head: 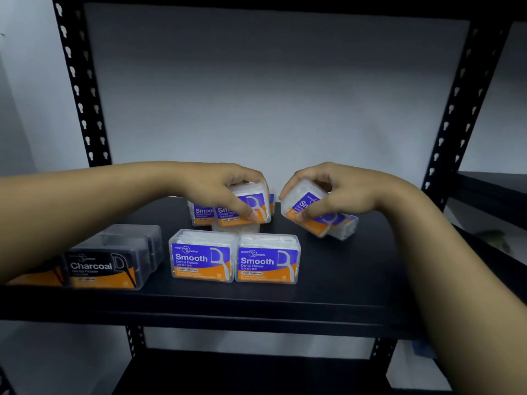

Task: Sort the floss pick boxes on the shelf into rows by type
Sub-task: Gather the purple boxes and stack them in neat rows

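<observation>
Head view: both hands (228, 186) grip Smooth boxes (251, 206).

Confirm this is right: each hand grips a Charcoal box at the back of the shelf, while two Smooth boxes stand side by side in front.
Not quite. The head view shows the left hand and right hand each gripping a Smooth box, not Charcoal. The two front Smooth boxes stand side by side as stated.

Both bare forearms reach forward over the shelf and angle inward, the left hand (228, 189) curled palm-down with thumb and fingers pinching a box, the right hand (333, 192) likewise curled, gripping a tilted box.
</observation>
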